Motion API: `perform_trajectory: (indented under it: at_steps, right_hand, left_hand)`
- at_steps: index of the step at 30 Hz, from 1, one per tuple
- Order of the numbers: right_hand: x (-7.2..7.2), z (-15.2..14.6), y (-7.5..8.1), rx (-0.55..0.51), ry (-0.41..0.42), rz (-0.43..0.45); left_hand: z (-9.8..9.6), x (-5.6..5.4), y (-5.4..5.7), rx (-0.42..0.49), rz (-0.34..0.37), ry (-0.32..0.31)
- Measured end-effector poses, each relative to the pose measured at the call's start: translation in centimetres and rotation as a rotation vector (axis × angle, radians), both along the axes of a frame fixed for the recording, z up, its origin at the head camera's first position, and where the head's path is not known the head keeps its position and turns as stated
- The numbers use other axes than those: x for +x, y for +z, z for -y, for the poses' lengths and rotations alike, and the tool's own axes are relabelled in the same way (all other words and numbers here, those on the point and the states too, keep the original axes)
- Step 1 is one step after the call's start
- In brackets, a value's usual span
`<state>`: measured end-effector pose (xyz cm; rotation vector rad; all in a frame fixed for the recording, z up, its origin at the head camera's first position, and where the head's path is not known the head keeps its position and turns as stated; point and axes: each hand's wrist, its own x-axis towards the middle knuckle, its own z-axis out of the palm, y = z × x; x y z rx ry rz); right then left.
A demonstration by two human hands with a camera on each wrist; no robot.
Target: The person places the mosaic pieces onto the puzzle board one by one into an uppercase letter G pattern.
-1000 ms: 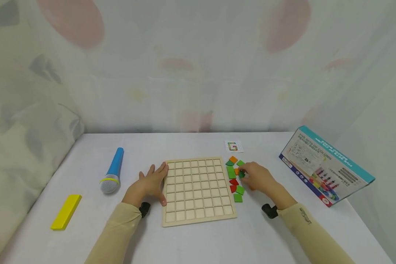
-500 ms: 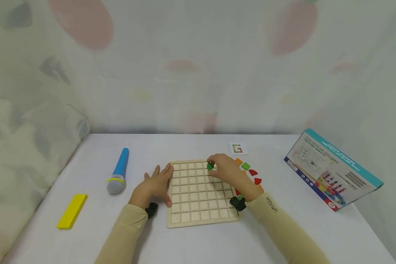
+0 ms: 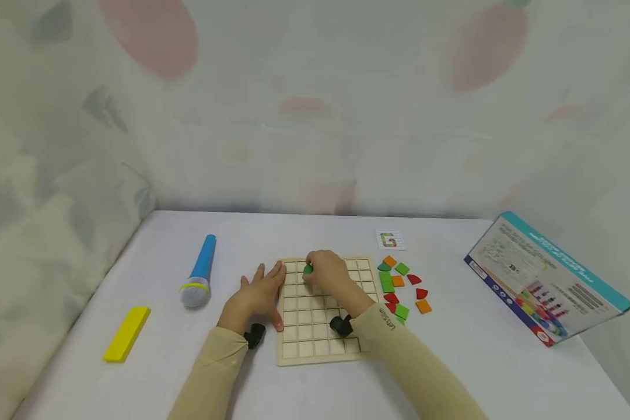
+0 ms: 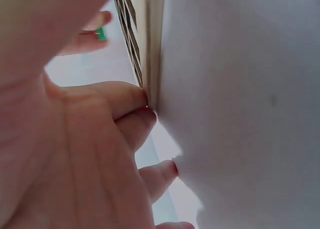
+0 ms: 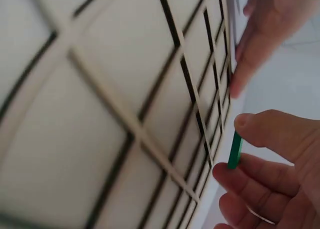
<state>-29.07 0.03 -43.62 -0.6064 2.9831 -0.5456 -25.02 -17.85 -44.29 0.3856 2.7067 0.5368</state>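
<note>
A wooden grid board (image 3: pixel 298 333) lies on the white table, its visible squares bare. My left hand (image 3: pixel 253 300) is spread along its left edge, with the fingertips and thumb touching the rim. Over the upper left squares, my right hand (image 3: pixel 332 275) pinches a dark green tile (image 3: pixel 308 269). In the right wrist view the green tile (image 5: pixel 235 150) stands edge-on between thumb and fingertip, apart from the board's surface. Part of the grid is hidden beneath the right hand and sleeve.
Several loose green, orange (image 3: pixel 423 306) and red tiles lie right of the board. Behind them is a small card with a coloured G (image 3: pixel 390 240). A cardboard box (image 3: pixel 546 280) stands far right. To the left are a toy microphone (image 3: pixel 199 274) and a yellow block (image 3: pixel 126 334).
My right hand has gone from the loose tiles leftward across the board, carrying the dark green tile to the upper left squares. The left hand stays at the board's edge. The head view has shifted slightly.
</note>
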Motion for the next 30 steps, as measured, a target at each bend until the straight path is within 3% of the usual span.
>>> perform_trajectory:
  at_steps: [14,30]
  right_hand:
    - [0.7,1.5,0.1,0.031,-0.031,0.027]
    - [0.5,1.6,-0.8,0.094,0.012,-0.043]
  left_hand:
    - [-0.1,0.1,0.3,-0.02,-0.003,-0.006]
    - [-0.3,-0.2,-0.1,-0.037,-0.001,0.004]
